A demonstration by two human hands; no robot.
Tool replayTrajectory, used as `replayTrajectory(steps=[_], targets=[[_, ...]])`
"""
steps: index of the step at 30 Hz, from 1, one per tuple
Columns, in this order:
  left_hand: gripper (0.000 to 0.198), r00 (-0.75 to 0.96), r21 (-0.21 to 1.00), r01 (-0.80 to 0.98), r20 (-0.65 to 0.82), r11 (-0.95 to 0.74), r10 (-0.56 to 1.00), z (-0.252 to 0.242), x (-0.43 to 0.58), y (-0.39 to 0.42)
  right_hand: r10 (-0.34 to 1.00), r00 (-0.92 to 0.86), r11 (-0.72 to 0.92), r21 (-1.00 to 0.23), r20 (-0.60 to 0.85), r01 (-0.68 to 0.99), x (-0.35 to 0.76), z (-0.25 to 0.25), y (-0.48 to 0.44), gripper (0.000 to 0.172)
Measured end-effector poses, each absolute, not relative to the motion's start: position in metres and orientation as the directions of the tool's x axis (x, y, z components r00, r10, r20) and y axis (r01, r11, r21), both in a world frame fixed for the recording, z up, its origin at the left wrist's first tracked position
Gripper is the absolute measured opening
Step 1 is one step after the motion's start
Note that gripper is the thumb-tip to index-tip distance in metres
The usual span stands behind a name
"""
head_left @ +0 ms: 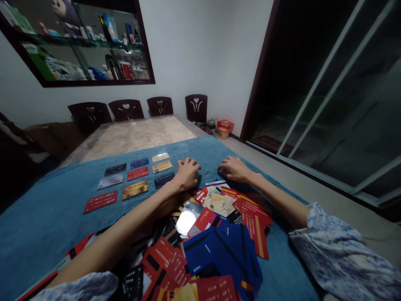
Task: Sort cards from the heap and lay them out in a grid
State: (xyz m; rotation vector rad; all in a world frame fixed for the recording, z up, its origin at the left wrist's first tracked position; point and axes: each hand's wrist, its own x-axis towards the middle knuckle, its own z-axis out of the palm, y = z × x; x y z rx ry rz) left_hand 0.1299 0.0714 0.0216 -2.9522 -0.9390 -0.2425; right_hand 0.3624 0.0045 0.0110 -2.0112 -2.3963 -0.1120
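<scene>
My left hand (pixel 189 172) and right hand (pixel 234 168) lay half-curled, grasp hidden. Piled cards (pixel 216 248) looked light, stiff, slick; edges seemed best.

The light is dim and cool, the glass door (pixel 354 113) dark. Glare whitens a silver card (pixel 188 220) toward the near edge of the counter (pixel 147 130); shadow pools beneath the left forearm (pixel 115 234). Card print looks soft, and wide-angle distortion stretches the right sleeve (pixel 347 251).
</scene>
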Motion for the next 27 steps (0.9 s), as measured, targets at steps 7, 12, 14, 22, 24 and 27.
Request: replayTrajectory(steps=[7,12,14,22,24,27], targets=[[0.032,0.866,0.064,0.470,0.158,-0.880,0.474,0.024,0.154,0.038,0.985,-0.154,0.151,0.038,0.080,0.988,0.374,0.010,-0.029,0.030],[0.027,0.899,0.076,0.398,0.167,-0.914,0.405,0.022,0.169,0.019,0.982,-0.147,0.144,0.037,0.119,0.989,0.381,0.006,-0.052,0.028],[0.025,0.912,0.080,0.365,0.170,-0.928,0.373,0.021,0.174,0.010,0.980,-0.149,0.146,0.030,0.134,0.989,0.385,0.004,-0.062,0.027],[0.020,0.956,0.094,0.197,0.200,-0.976,0.213,0.014,0.189,-0.020,0.932,-0.217,0.247,-0.071,0.291,0.967,0.407,-0.008,-0.113,0.027],[0.022,0.966,0.090,0.171,0.182,-0.981,0.185,0.011,0.192,-0.024,0.923,-0.227,0.274,-0.115,0.310,0.955,0.410,-0.008,-0.127,0.029],[0.024,0.978,0.101,0.136,0.144,-0.985,0.150,0.010,0.195,-0.026,0.917,-0.257,0.321,-0.181,0.305,0.930,0.409,-0.005,-0.146,0.033]])
